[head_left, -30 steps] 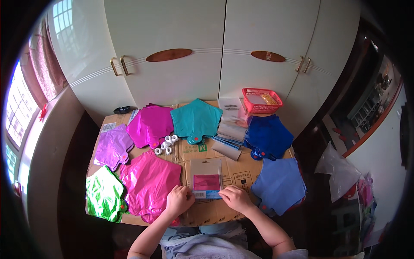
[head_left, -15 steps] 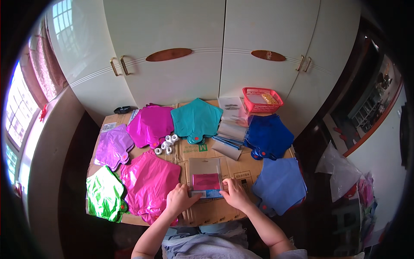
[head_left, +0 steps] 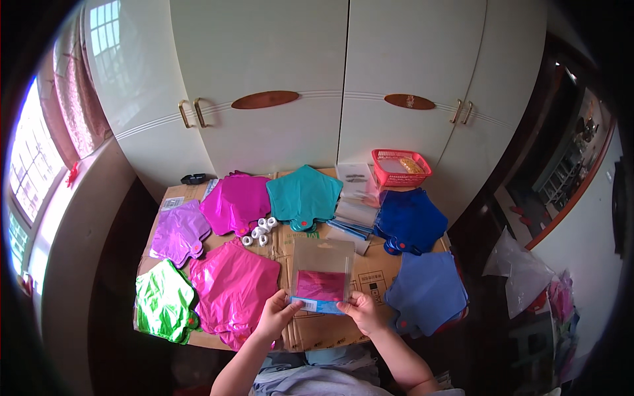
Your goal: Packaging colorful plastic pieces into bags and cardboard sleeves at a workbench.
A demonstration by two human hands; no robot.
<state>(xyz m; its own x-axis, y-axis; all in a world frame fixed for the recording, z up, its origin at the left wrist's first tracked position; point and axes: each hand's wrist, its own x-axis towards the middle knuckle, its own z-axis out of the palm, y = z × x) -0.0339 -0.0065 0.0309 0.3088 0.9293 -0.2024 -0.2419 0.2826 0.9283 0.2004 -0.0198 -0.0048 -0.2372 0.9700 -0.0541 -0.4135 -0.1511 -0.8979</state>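
Currently pinched at both bottom corners by left hand [head_left: 279,315] and right hand [head_left: 360,310]: clear flat plastic packet with magenta and blue foil inside [head_left: 321,276], raised over cardboard-covered table [head_left: 360,280]. Likely light, floppy, slick; edge grip best. Pink foil star balloon [head_left: 232,290] at 9 o'clock, periwinkle foil balloon [head_left: 426,290] at 3, white rolls [head_left: 259,231] at 11.

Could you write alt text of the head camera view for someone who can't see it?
Both hands, left hand and right hand, hold up a clear packet with pink contents over a cardboard-covered table spread with star-shaped foil balloons in several colours.
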